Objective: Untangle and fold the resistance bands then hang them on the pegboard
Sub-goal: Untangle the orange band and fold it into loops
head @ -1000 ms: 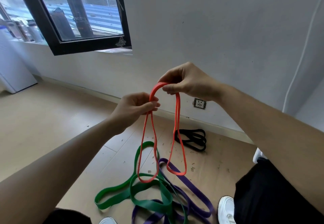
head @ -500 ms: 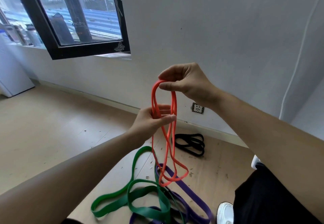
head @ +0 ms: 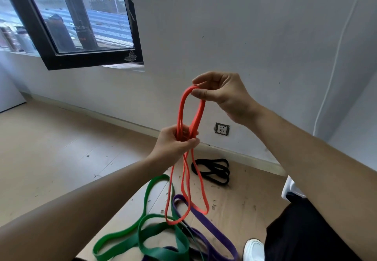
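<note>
The left hand (head: 175,143) is wrapped round the middle of the thin orange rubber loop band (head: 197,115), bunching its strands. At 1 o'clock above it, the right hand (head: 221,95) pinches the top fold. To fold neatly, I would even out the two dangling loops before doubling them up. On the wooden floor (head: 61,148) at 6 o'clock, a wide green rubber band (head: 163,251) and a flat purple rubber band (head: 212,228) lie tangled. A coiled black rubber band (head: 216,180) lies beyond, at 5 o'clock.
</note>
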Tool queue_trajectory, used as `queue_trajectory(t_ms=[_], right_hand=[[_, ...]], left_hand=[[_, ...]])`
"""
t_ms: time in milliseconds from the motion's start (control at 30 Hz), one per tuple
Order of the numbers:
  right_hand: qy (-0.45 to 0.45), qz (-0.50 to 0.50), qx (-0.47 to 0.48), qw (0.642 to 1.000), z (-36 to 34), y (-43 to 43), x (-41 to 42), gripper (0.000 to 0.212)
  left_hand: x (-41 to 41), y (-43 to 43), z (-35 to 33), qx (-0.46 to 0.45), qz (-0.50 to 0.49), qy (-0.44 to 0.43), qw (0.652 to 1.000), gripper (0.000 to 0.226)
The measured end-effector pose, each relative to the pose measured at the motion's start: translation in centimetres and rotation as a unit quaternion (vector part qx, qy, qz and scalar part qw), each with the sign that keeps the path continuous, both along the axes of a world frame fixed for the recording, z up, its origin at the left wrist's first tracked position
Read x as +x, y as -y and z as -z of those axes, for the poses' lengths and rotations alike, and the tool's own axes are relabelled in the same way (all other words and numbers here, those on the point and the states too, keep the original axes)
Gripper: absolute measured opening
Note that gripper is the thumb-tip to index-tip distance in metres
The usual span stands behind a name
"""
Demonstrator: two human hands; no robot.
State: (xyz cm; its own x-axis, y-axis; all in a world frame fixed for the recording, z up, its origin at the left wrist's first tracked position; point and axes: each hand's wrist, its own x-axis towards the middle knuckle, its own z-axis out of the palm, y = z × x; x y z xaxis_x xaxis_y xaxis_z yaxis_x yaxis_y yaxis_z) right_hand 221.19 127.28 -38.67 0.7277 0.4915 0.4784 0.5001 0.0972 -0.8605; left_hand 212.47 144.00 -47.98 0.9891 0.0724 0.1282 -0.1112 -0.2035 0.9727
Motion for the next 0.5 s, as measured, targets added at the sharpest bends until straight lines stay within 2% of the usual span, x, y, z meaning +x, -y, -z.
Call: queue_trajectory(t_ms=[233,367,500], right_hand=[[-0.011,0.028,-0.026,0.999,0.5,2.0,1.4,0.019],[-0.001,0.052,0.024,0.998,0.0,2.3,1.5,0.017],[0.003,0.066,0.061,0.996,-0.5,2.5,1.2,0.019]], left_hand=[[0.1,-2.8,0.9,0.095,0.019,0.017,0.995,0.017],[0.1,-4.0,1.6,0.174,0.043,0.002,0.984,0.015],[0.0,-4.1,1.6,0.184,0.045,-0.001,0.982,0.013]])
